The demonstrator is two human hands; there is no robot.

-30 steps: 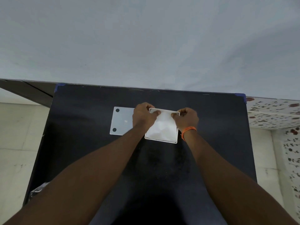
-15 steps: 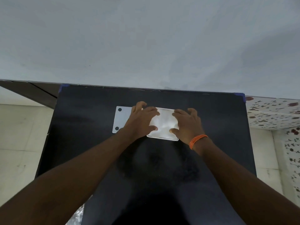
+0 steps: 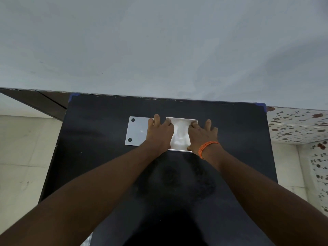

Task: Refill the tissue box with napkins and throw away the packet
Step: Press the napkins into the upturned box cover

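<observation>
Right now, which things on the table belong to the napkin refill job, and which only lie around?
For the job:
- tissue box, open
- napkins inside it
- white panel with two dark dots, beside the box
- left hand, right hand

Just there:
- black table
- orange wristband

On a black counter (image 3: 99, 157), the left hand (image 3: 159, 134) and right hand (image 3: 200, 135) press flat on napkins (image 3: 180, 134) inside a white tissue box (image 3: 181, 119); its lid (image 3: 136, 132) lies just left.

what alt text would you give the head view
Both hands, left and right, press white napkins down into an open white box on a black table. The flat white lid lies just left of the box.
</observation>
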